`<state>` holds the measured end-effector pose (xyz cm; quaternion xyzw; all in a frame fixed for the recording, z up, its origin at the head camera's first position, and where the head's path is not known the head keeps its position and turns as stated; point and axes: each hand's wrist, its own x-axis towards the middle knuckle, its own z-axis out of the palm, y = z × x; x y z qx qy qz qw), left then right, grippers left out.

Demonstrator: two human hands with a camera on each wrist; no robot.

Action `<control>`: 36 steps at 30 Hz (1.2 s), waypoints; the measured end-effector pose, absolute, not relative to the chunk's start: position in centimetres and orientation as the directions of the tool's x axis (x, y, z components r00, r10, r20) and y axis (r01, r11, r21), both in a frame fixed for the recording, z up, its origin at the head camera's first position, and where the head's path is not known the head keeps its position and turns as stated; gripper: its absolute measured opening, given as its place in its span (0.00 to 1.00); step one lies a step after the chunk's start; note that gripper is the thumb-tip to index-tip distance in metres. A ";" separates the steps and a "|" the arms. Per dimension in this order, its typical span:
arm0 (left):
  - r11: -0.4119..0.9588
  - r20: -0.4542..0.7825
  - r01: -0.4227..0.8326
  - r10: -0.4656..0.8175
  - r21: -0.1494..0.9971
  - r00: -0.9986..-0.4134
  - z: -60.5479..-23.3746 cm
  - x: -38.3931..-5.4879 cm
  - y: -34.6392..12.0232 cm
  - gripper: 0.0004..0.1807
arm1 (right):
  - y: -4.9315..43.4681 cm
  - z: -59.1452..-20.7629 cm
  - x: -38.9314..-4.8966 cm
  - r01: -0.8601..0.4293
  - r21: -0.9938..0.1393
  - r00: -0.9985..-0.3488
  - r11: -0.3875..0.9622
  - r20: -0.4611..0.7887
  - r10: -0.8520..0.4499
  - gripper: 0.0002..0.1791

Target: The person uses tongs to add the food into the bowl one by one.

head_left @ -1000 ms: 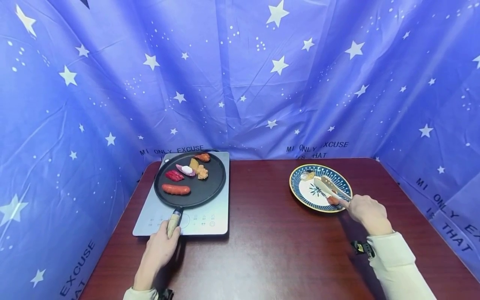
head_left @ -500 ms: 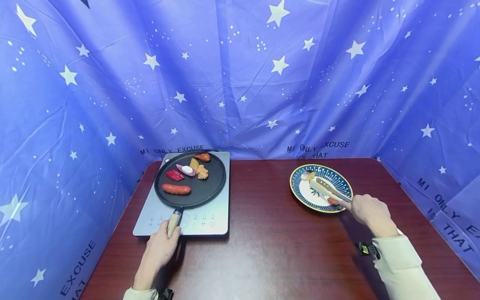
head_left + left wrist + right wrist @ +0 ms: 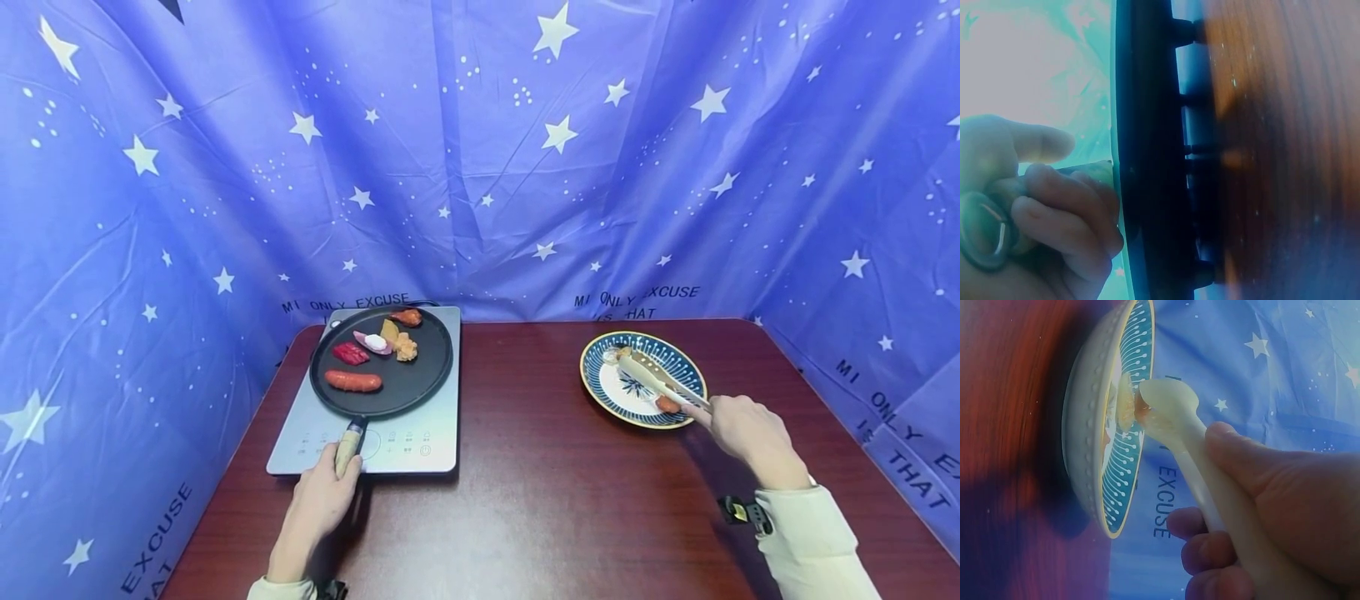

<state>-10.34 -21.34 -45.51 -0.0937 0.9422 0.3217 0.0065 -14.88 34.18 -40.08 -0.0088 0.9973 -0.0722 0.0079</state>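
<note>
My left hand [image 3: 321,493] grips the wooden handle [image 3: 348,450] of a flat black pan [image 3: 412,392]; curled fingers also show in the left wrist view. On the pan lie a sausage [image 3: 352,381], red pieces [image 3: 350,353], a purple-and-white piece [image 3: 372,342], yellowish-brown pieces [image 3: 405,347] and a drumstick [image 3: 407,317]. My right hand [image 3: 753,437] holds pale tongs [image 3: 1207,450] over a blue-patterned plate [image 3: 600,396]. The tong heads lie at a pale food piece [image 3: 612,356] near the plate's far left; whether they pinch it, I cannot tell. An orange-red piece [image 3: 667,404] lies nearer my hand.
The pan rests on a silver induction cooker [image 3: 442,442] at the table's left. Dark red tabletop [image 3: 517,467] lies between cooker and plate. A blue star-printed curtain [image 3: 495,167] surrounds the back and sides.
My right hand has shifted slightly right and nearer to me. The tong heads have drawn closer together by the pale food piece. My left hand stays on the handle.
</note>
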 end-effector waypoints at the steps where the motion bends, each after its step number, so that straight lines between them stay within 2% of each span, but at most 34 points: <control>1: 0.776 -0.074 -0.181 -0.171 0.605 -0.982 -45.5 -10.3 -21.3 0.27 | 34.2 -40.2 -14.8 -0.021 -0.145 -1.000 0.989 -0.006 -0.022 0.34; 11: 0.780 -0.072 -0.183 -0.176 0.598 -0.982 -45.7 -10.4 -21.4 0.26 | 33.7 -40.0 -14.3 -0.069 -0.139 -0.996 0.988 0.072 -0.059 0.29; 24: 0.781 -0.066 -0.185 -0.182 0.596 -0.981 -45.7 -10.4 -21.4 0.25 | 32.1 -38.4 -14.0 -0.076 -0.137 -0.988 0.988 0.145 -0.056 0.33; 36: 0.779 -0.061 -0.178 -0.178 0.601 -0.982 -45.8 -10.5 -21.4 0.24 | 30.7 -37.1 -13.9 -0.100 -0.133 -0.980 0.986 0.187 -0.074 0.28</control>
